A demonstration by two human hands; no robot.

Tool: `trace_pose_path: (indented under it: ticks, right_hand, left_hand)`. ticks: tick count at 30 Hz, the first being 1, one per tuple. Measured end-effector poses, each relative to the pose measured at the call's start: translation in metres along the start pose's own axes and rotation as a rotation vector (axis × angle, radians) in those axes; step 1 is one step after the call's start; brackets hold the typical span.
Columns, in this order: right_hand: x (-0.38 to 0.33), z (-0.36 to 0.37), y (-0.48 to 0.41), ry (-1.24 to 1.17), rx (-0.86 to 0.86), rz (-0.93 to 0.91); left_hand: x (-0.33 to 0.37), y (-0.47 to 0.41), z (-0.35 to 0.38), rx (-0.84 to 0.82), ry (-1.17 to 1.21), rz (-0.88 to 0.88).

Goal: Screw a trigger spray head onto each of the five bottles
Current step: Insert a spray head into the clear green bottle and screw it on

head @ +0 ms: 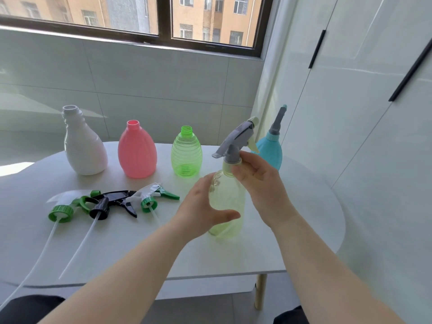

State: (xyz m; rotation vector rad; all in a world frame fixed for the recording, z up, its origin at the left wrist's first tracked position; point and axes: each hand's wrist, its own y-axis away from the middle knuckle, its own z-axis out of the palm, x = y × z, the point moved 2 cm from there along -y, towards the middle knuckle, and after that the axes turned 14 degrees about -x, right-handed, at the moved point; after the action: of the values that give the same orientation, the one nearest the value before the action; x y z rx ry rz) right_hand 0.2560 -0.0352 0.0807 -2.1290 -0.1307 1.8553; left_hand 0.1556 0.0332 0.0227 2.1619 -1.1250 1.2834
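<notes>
A pale yellow-green bottle (228,202) stands on the white table (140,249), wearing a grey trigger spray head (236,141). My left hand (205,206) wraps around the bottle's body. My right hand (257,178) pinches the grey collar at its neck. Behind it a blue bottle (271,150) carries a grey spray head. A white bottle (83,146), a pink bottle (136,153) and a clear green bottle (186,153) stand open-necked in a row. Three loose spray heads lie at front left: green-and-white (63,209), black (112,204), white-and-green (154,197).
The loose heads' long dip tubes (77,249) run toward the table's near left edge. A tiled wall and a window lie behind the table. White cabinet doors (362,113) with black handles stand close on the right. A wooden table leg (260,291) shows below the front edge.
</notes>
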Motion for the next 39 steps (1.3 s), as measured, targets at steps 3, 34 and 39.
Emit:
trace_pose_path:
  ticks: [3,34,39]
  right_hand:
    - [0.004,0.007,-0.005,0.041,0.166,-0.025]
    - [0.004,0.0,-0.002,-0.097,-0.153,0.041]
    - [-0.002,-0.005,-0.004,0.017,-0.084,0.044]
  left_hand:
    - [-0.001,0.0,-0.001,-0.026,-0.005,-0.007]
    - [-0.003,0.004,-0.013,-0.236,0.157,0.021]
    - [0.001,-0.002,-0.006,-0.134,0.091,0.006]
